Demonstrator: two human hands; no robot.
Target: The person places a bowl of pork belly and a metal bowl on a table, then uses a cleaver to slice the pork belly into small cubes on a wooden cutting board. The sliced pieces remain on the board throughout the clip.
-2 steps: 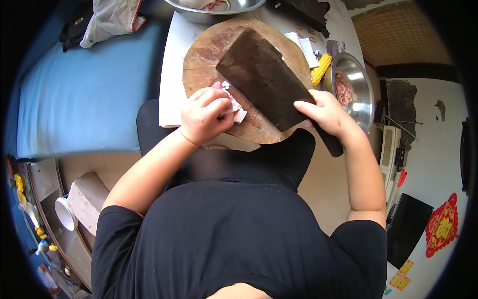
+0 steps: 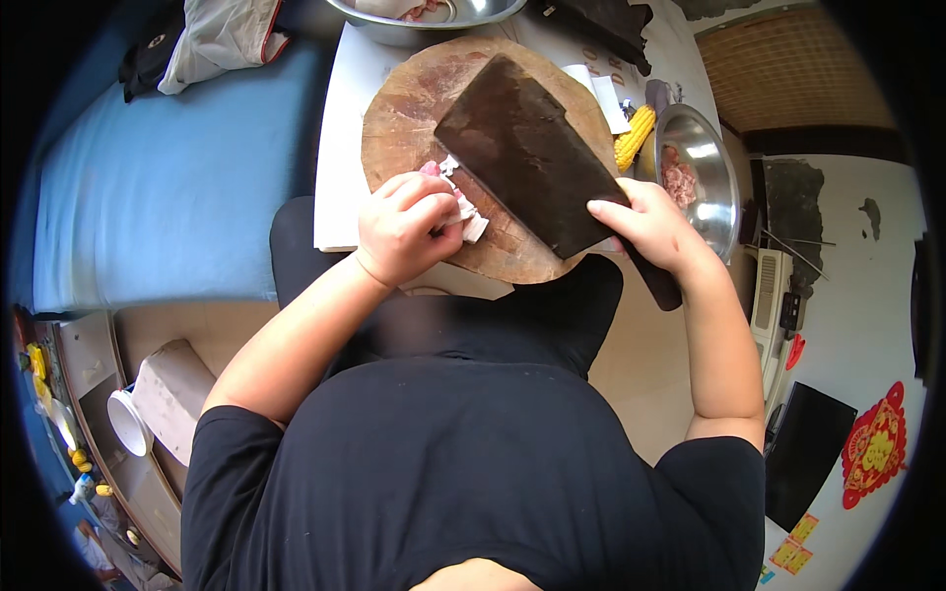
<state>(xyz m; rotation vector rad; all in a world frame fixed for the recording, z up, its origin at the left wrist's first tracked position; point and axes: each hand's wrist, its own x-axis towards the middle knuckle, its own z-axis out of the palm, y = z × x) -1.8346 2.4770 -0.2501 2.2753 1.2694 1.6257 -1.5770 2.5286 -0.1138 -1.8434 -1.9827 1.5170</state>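
My right hand [image 2: 650, 229] is wrapped round the dark handle of a broad cleaver [image 2: 532, 153]. Its blade lies slanted over the round wooden chopping board [image 2: 404, 98], hiding much of the wood. On the board's near left part my left hand [image 2: 409, 227] is closed, fingers curled, on a piece of pink and white meat [image 2: 469, 219]. Strips of the meat stick out beside the fingers, close to the cleaver's edge. The part of the meat under my palm is hidden.
To the right of the board stand a steel bowl [image 2: 724, 163] with chopped meat [image 2: 678, 179] and a corn cob [image 2: 636, 136]. Another steel bowl [image 2: 473, 18] sits beyond the board. A blue-covered bed [image 2: 187, 187] is on the left. White paper [image 2: 609, 103] lies at the board's far right.
The cleaver has shifted slightly to the right, away from the meat, along with my right hand. My left hand stays in place.
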